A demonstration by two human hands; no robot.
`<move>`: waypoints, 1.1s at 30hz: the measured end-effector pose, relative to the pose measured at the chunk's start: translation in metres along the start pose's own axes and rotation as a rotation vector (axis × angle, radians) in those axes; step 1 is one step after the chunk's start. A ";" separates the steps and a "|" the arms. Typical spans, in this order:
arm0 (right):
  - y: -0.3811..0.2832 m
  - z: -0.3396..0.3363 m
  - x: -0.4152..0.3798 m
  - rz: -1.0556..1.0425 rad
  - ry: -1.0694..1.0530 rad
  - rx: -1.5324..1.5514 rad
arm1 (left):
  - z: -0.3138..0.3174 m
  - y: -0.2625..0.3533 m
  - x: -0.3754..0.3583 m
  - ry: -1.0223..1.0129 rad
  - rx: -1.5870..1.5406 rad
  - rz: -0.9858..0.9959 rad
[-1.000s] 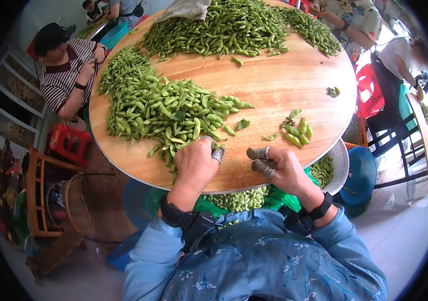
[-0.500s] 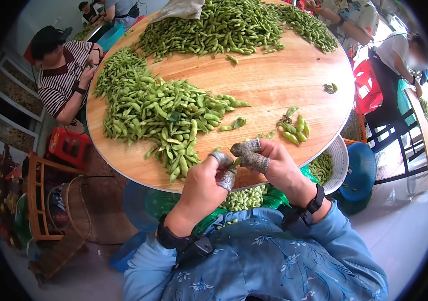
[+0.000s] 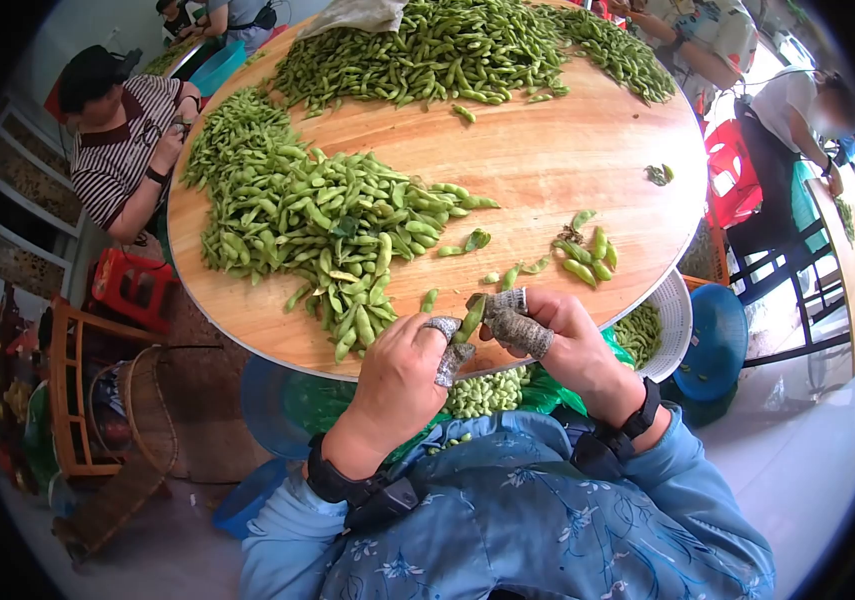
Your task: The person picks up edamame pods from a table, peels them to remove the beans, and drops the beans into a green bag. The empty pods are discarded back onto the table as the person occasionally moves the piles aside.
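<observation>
An edamame pod [image 3: 470,320] is pinched between my two hands at the table's near edge. My left hand [image 3: 397,372] closes on its lower end with thumb and forefinger. On the upper end, the fingers of my right hand [image 3: 569,345] are pressed together. Grey, dirt-stained wraps cover the thumb and a finger of both hands. A heap of pods [image 3: 312,210] spreads over the table to the left, close to my left hand. Several loose pods [image 3: 579,271] lie beyond my right hand. Below my hands, shelled beans [image 3: 489,392] rest in a green plastic bag [image 3: 549,392].
The round wooden table [image 3: 527,165] bears a larger pile of pods [image 3: 427,60] at its far side. A white basket [image 3: 678,320] and blue basin [image 3: 715,340] stand at right. A person in a striped shirt [image 3: 117,150] sits left; red stools [image 3: 133,290] stand nearby.
My left hand has turned so that its back faces up more. The pod now shows more clearly between my fingers. A small pod piece lies newly visible beyond my hands.
</observation>
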State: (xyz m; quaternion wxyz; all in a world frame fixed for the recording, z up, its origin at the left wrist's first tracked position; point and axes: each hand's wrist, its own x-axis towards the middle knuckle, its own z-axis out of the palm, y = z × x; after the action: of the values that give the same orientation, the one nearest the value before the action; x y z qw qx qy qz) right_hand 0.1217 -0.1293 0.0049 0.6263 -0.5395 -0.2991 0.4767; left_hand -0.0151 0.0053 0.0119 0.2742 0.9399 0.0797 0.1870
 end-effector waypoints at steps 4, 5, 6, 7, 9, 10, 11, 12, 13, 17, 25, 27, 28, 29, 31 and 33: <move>-0.003 0.003 -0.002 0.031 0.012 -0.004 | -0.002 -0.002 -0.003 -0.024 0.110 0.064; -0.003 0.003 -0.002 0.039 0.015 -0.008 | -0.003 -0.001 -0.003 -0.039 0.152 0.081; -0.003 0.003 -0.002 0.047 0.019 -0.011 | -0.004 -0.001 -0.003 -0.055 0.194 0.098; -0.002 0.004 -0.002 0.048 0.018 -0.011 | -0.004 0.000 -0.004 -0.056 0.194 0.096; -0.001 0.004 -0.001 0.040 0.017 -0.015 | -0.004 0.001 -0.003 -0.028 0.236 0.149; -0.001 0.005 -0.001 0.040 0.018 -0.015 | -0.004 0.001 -0.003 -0.029 0.236 0.149; 0.000 0.008 -0.001 0.022 0.044 0.001 | -0.004 0.002 -0.003 -0.026 0.244 0.156; 0.000 0.010 0.000 0.003 0.070 0.017 | -0.004 0.002 -0.003 -0.024 0.251 0.163; 0.000 0.009 0.000 0.004 0.071 0.017 | -0.003 0.002 -0.003 -0.024 0.251 0.163; 0.005 0.008 0.001 0.003 0.073 -0.003 | 0.001 -0.001 -0.006 0.013 0.286 0.218; 0.023 0.007 0.009 -0.042 0.064 0.122 | 0.013 -0.012 -0.010 0.090 0.005 0.114; 0.027 0.006 0.010 -0.152 -0.016 0.243 | 0.012 -0.004 -0.008 0.072 -0.434 -0.084; 0.030 0.004 0.011 -0.152 -0.014 0.243 | 0.014 -0.004 -0.008 0.071 -0.435 -0.083; 0.035 0.002 0.012 -0.200 -0.042 0.272 | 0.015 -0.004 -0.009 0.074 -0.560 -0.117; 0.038 -0.001 0.013 -0.249 -0.071 0.301 | 0.019 -0.005 -0.010 0.077 -0.684 -0.151; 0.035 -0.004 0.017 -0.171 -0.088 0.236 | 0.022 -0.007 -0.011 0.084 -0.677 -0.220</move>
State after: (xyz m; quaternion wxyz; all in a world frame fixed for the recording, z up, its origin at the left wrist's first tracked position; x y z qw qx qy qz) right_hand 0.1220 -0.1168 -0.0318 0.7099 -0.4133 -0.3129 0.4767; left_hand -0.0172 -0.0020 -0.0123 0.5849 0.7732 0.1252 0.2106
